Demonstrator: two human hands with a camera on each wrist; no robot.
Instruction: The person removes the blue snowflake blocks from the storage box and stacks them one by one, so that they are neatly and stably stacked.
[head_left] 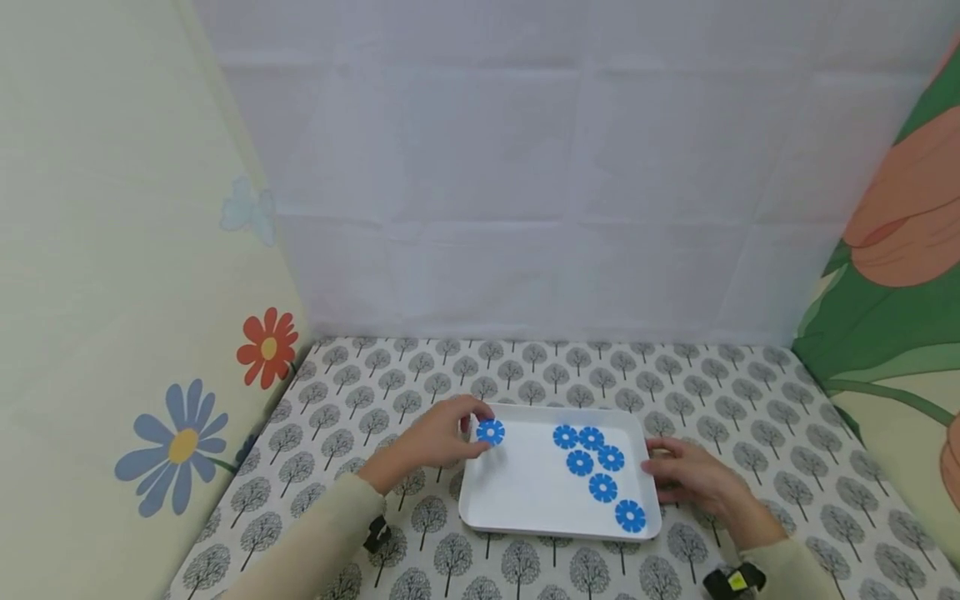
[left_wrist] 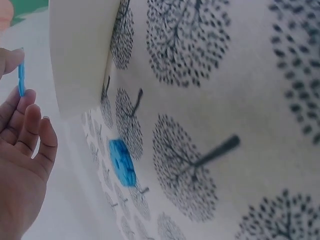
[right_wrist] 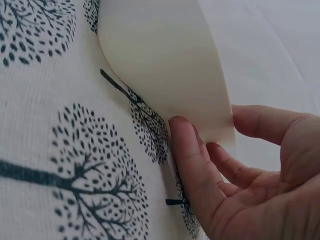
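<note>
My left hand (head_left: pixel 446 433) pinches a blue notched plastic disc (head_left: pixel 491 432) between thumb and finger. This disc is over the far left corner of a white tray (head_left: pixel 525 500), standing edge-on in the left wrist view. My right hand (head_left: pixel 693 473) holds the tray's right side, with fingertips on its wall and rim in the right wrist view. Inside the tray, several matching blue discs (head_left: pixel 580 462) lie flat in the right half. One more blue piece (left_wrist: pixel 122 162) lies on the cloth beyond the tray in the left wrist view.
The tray stands on a tablecloth (head_left: pixel 517 562) printed with grey trees. A white sheet (head_left: pixel 480 167) hangs behind the table. Flower-printed panels stand at the left (head_left: pixel 112 292) and right (head_left: pixel 885 333).
</note>
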